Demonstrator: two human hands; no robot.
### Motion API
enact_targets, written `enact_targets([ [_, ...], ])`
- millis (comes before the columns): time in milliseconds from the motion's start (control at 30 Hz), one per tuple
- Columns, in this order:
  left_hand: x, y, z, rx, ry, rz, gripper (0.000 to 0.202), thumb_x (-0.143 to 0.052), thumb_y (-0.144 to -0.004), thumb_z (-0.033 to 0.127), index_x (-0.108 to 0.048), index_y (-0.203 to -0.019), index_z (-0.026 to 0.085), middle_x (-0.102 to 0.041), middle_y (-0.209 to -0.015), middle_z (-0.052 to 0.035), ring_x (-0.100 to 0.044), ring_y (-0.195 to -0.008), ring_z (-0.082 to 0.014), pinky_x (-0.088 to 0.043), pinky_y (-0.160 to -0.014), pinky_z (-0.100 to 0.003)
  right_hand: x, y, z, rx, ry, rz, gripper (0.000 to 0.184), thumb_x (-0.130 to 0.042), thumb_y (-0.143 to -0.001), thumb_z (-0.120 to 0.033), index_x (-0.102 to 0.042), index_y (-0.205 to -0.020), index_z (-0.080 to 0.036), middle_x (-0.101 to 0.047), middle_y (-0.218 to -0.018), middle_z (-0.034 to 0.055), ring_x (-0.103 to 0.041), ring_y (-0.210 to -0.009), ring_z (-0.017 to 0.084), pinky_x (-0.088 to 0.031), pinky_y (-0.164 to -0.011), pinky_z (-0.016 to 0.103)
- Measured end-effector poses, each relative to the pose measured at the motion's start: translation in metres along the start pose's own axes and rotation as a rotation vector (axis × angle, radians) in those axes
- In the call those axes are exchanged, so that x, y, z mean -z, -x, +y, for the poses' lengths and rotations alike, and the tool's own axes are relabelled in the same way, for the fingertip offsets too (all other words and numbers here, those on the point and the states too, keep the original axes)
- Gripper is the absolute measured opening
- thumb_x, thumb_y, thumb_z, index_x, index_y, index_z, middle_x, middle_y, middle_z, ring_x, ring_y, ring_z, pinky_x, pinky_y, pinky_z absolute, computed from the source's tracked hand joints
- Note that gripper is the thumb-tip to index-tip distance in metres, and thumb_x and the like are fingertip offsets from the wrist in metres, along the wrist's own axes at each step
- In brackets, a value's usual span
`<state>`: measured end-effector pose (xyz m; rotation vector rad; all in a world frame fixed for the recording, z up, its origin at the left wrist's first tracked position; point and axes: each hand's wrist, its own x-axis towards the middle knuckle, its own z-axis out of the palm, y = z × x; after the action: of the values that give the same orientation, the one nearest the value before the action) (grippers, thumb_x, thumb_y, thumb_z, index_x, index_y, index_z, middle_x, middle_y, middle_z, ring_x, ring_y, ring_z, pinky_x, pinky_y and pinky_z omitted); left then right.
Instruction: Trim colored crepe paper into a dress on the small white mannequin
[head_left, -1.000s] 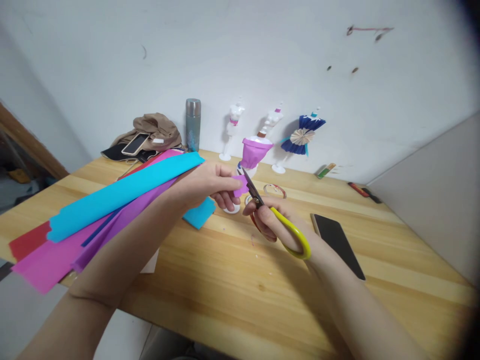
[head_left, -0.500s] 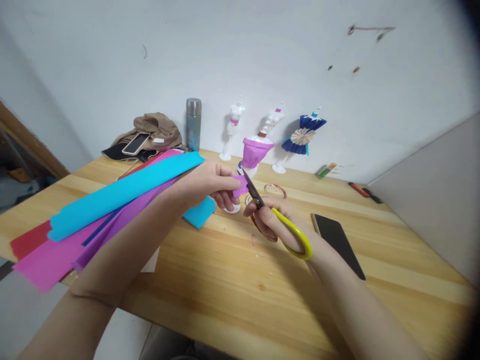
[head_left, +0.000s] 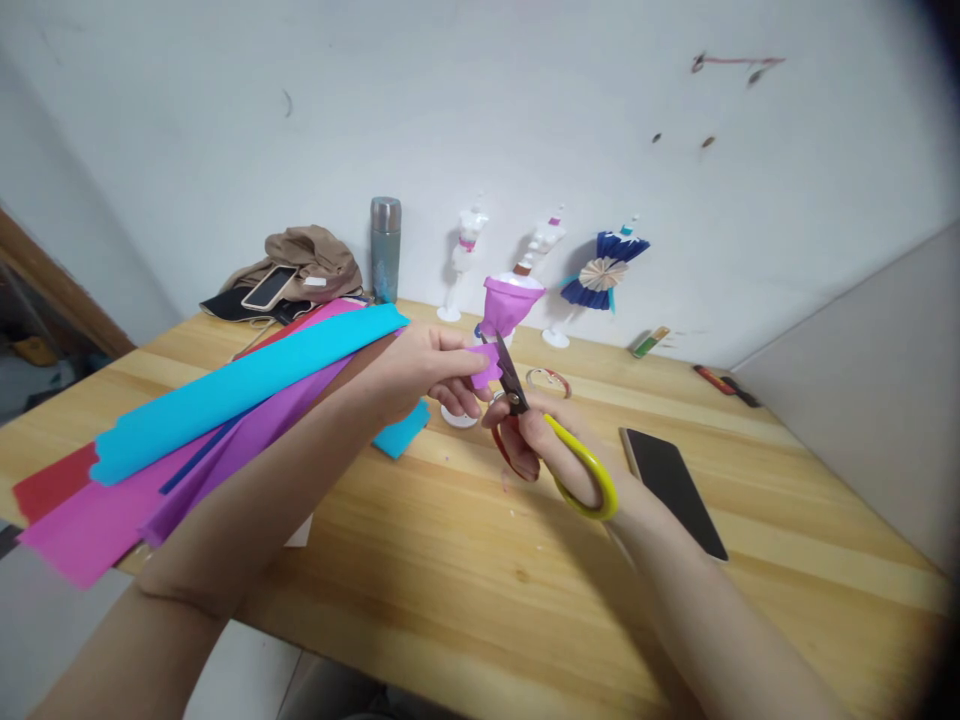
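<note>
Between the thumb and fingers of my left hand is a small piece of purple crepe paper. My right hand grips a pair of scissors with yellow handles and dark blades. The blades are spread and point up and away, right at the paper's right edge. Just beyond them stands a small mannequin wearing a purple skirt. A blue paper piece lies on the table under my left hand, partly hidden by it.
Long blue crepe paper tops a pile of coloured strips at left. Behind are a cap, a flask and mannequins, one in a navy paper dress. A dark phone lies right, near a tape ring.
The scissor blades are spread wider than before and sit at the purple paper's edge. Both hands stay nearly in place, and the view has shifted slightly.
</note>
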<state>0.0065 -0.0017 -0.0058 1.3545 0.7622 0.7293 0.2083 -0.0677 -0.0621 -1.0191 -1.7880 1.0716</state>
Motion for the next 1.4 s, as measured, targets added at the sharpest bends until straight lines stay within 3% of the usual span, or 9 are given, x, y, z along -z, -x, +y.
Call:
enact_targets([
  [367, -0.009, -0.001, -0.004, 0.025, 0.093, 0.050, 0.031, -0.068, -0.093, 0.011, -0.072, -0.062, 0.012, -0.075, -0.061, -0.0060, -0.069, -0.049, -0.0110, -0.049, -0.047, -0.017, -0.002, -0.003, 0.000, -0.027, -0.024, 0.042, 0.069, -0.051, -0.094, -0.087, -0.066, -0.094, -0.020, -0.044, -0.052, -0.0074, -0.039, -0.043, 0.013, -0.034, -0.043, 0.028],
  [667, -0.011, -0.001, -0.005, 0.034, 0.105, 0.057, 0.030, -0.068, -0.094, 0.012, -0.073, -0.064, 0.012, -0.075, -0.062, -0.0067, -0.068, -0.050, -0.0106, -0.049, -0.049, -0.017, -0.003, -0.005, -0.006, -0.041, 0.096, 0.096, 0.061, -0.055, -0.094, -0.079, -0.067, -0.090, -0.019, -0.045, -0.053, -0.0074, -0.041, -0.041, 0.012, -0.035, -0.045, 0.029],
  [967, -0.013, 0.000, -0.003, 0.047, 0.124, 0.065, 0.030, -0.068, -0.092, 0.010, -0.073, -0.062, 0.012, -0.075, -0.061, -0.0063, -0.069, -0.050, -0.0107, -0.050, -0.049, -0.017, -0.006, -0.007, -0.012, -0.048, 0.074, 0.104, 0.065, -0.054, -0.090, -0.086, -0.064, -0.085, -0.022, -0.044, -0.051, -0.0065, -0.039, -0.039, 0.013, -0.032, -0.040, 0.028],
  [1400, -0.013, 0.000, -0.002, 0.061, 0.125, 0.069, 0.034, -0.064, -0.093, 0.007, -0.072, -0.060, 0.012, -0.074, -0.059, -0.0060, -0.069, -0.049, -0.0113, -0.049, -0.049, -0.018, -0.006, -0.007, -0.011, -0.074, 0.051, 0.118, 0.063, -0.055, -0.090, -0.085, -0.065, -0.083, -0.023, -0.042, -0.049, -0.0063, -0.036, -0.038, 0.012, -0.034, -0.037, 0.028],
])
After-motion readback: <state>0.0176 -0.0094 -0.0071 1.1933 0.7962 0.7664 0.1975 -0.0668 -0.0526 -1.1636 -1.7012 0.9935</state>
